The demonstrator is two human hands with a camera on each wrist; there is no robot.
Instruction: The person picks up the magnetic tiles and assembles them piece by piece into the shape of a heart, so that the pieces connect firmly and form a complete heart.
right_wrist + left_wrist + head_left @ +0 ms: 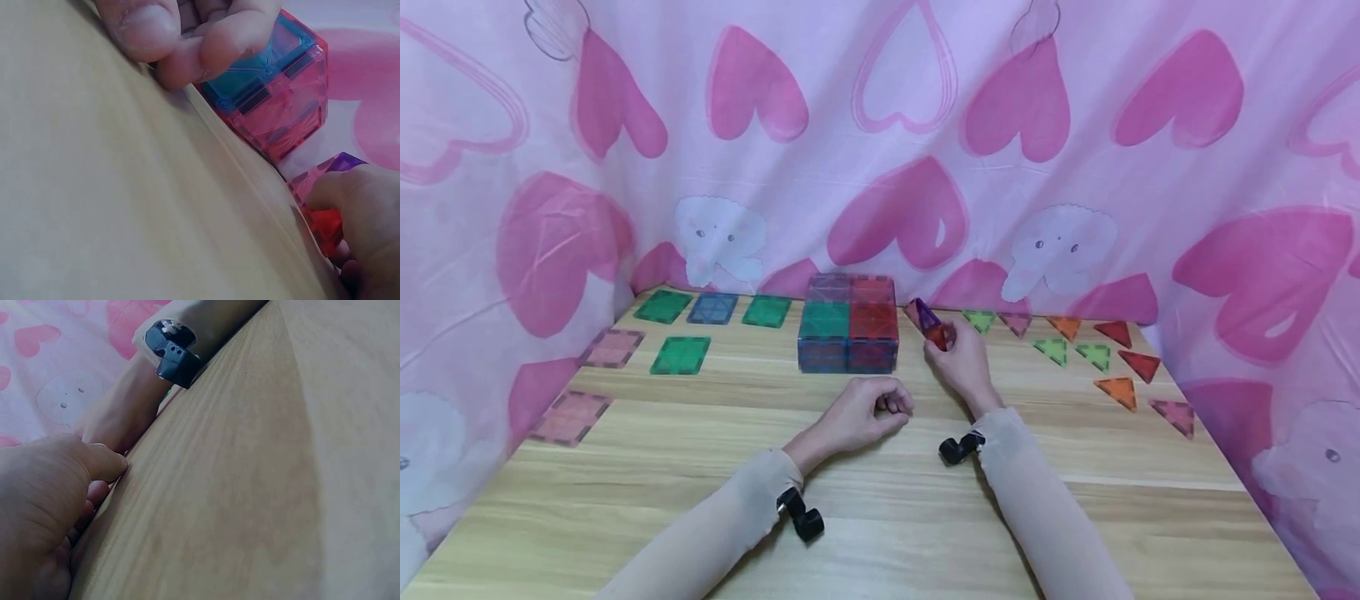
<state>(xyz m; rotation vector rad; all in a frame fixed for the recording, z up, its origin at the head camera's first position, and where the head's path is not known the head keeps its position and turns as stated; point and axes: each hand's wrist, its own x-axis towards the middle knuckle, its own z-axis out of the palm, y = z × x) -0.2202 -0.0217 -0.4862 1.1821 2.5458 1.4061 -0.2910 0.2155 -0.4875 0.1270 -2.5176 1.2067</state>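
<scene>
Just right of a box-shaped block of translucent magnetic tiles [826,321], my right hand [966,367] pinches a purple triangular magnetic tile [928,317] together with a red one [936,337]. The same red piece [326,224] shows beside the thumb in the right wrist view. Behind them a pink tile [912,312] is partly covered. My left hand [867,412] rests on the table in front of the block, its fingers loosely curled around nothing. In the left wrist view its thumb and fingers [44,500] lie low against the wood.
Several square tiles, among them a green one [681,356] and a pink one [572,417], lie flat on the left. Triangular tiles such as an orange one [1117,392] are spread on the right. A pink heart-printed curtain [895,212] hangs along the table's back edge.
</scene>
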